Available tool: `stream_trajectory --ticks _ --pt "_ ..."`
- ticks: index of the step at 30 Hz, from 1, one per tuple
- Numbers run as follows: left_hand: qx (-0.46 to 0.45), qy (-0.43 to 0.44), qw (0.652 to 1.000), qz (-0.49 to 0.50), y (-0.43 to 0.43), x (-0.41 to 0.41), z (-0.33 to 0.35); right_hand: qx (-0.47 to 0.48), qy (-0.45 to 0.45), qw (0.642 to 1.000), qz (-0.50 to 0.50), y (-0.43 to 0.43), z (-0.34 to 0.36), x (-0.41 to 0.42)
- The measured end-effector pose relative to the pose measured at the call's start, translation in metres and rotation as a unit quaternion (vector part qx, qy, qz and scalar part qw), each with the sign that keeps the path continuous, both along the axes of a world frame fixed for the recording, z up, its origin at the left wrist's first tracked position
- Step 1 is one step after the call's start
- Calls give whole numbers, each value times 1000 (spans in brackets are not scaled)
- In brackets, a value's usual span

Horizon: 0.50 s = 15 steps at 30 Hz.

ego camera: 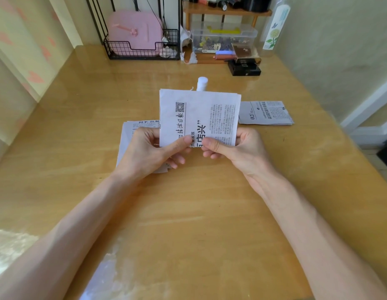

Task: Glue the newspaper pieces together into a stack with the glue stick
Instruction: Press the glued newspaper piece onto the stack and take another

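Left hand (153,146): thumb on the near face of the newspaper stack (199,118), fingers curled behind it. The hand pinches the stack at its lower left corner.

Right hand (229,148): the same grip, mirrored. The thumb lies on the near face and the fingers curl behind, pinching the stack at its lower right. The two thumbs nearly meet at the middle of the bottom edge.

The newspaper stack is held off the table (188,213), its printed face toward the camera and its top edge tilted to the far side. All of the stack except its bottom edge rises above and beyond both hands. Offset sheet edges show at its upper right corner, so it consists of more than one sheet.

Glue stick (202,83): only its white top shows, just beyond the top edge of the stack. The rest is hidden behind the paper. Neither hand touches it.

Left newspaper pile (129,131): lies flat on the table, under and to the left of the left hand, partly covered by it.

Right newspaper pieces (266,113): lie flat on the table to the right of the stack and farther away than the right hand, apart from both.

At the far edge of the table, from left to right:
- wire basket (140,50) holding a pink case (134,31);
- clear plastic box (222,37) under a wooden shelf (227,10);
- black box (244,67) nearer than the plastic box;
- bottle (274,27) at the far right.
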State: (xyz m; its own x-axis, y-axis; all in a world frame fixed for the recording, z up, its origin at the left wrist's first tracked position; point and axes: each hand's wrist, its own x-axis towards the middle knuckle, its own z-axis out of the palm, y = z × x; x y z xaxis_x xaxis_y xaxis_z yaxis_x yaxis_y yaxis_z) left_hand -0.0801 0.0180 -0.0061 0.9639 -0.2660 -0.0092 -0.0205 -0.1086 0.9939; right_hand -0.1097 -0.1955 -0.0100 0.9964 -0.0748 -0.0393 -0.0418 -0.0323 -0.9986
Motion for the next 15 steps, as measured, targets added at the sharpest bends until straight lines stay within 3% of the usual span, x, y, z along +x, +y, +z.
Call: stream_trajectory --ticks 3,15 --pt "7 -42 999 22 4 3 -1 -4 8 1000 4 -1 1 0" --pt "-18 -44 997 53 7 8 -6 17 23 999 -18 -5 5 -2"
